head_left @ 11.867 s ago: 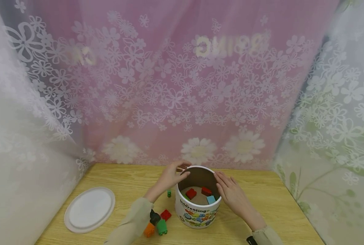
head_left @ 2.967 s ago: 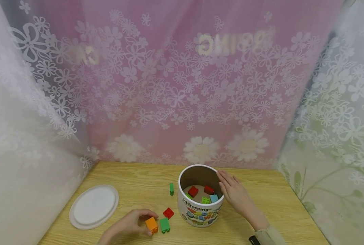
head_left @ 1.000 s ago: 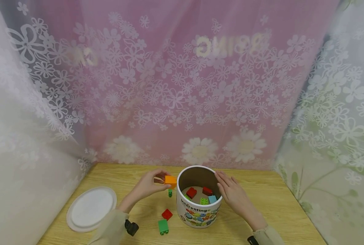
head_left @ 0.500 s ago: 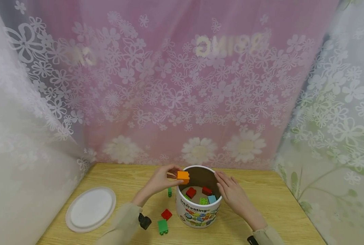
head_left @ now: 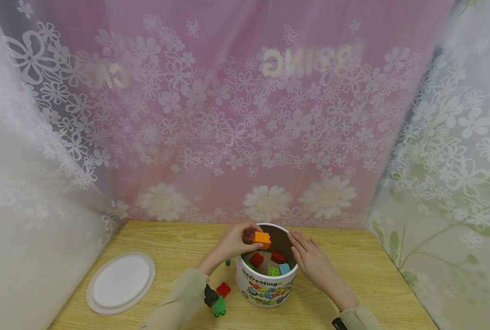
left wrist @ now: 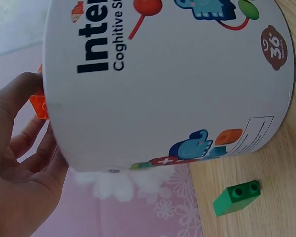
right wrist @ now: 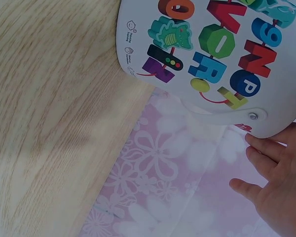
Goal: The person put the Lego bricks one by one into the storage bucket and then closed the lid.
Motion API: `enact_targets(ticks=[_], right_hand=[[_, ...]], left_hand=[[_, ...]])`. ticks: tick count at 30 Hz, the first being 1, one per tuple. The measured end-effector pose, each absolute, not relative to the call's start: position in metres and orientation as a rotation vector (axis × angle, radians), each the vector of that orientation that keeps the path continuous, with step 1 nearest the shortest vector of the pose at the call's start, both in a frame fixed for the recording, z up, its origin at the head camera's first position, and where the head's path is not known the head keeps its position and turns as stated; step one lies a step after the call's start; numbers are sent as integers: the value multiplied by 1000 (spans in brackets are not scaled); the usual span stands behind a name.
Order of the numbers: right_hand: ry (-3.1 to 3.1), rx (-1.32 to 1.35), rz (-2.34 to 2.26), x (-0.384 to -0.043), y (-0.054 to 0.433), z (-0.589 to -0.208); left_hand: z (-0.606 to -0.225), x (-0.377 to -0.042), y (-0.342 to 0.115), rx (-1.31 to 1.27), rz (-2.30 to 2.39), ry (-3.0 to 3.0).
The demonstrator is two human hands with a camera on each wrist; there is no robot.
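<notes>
An orange toy brick (head_left: 262, 239) is pinched between the thumb and fingers of my left hand (head_left: 235, 241), over the mouth of a white round bucket (head_left: 265, 293). In the left wrist view, the bucket wall partly hides that orange brick (left wrist: 39, 106). Inside the bucket lie red bricks, lime-green ones and a light blue brick (head_left: 284, 268). My right hand (head_left: 314, 262) rests with extended fingers on the bucket's right rim. The right wrist view shows its fingers (right wrist: 264, 153) against the bucket's side, near the handle rivet.
Left of the bucket, a red brick (head_left: 223, 289) and a green brick (head_left: 219, 307) lie on the wooden table (head_left: 335, 316), partly behind the left wrist. A small green brick (left wrist: 237, 197) stands farther back. A white round lid (head_left: 121, 282) lies at the left. Flowered curtains surround the table.
My left hand has picked the orange brick up from the table and carried it up and right, over the bucket. A lime-green brick now lies inside the bucket. The right hand stays at the rim.
</notes>
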State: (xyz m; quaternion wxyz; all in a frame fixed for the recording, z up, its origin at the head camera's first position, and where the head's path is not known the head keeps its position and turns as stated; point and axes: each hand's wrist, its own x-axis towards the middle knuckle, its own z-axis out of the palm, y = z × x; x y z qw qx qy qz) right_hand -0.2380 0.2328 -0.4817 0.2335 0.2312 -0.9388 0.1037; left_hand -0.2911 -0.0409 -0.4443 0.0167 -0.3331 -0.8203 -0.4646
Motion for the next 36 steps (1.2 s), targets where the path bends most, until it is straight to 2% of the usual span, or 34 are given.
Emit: enact_targets(ticks=[22, 36], right_hand=[[-2594, 630, 306, -238, 232, -481], [-2579, 632, 289, -238, 233, -483]], left_hand=[[-451, -294, -23, -943, -1362, -2583], [-443, -290, -43, -906, -1589, -2394]])
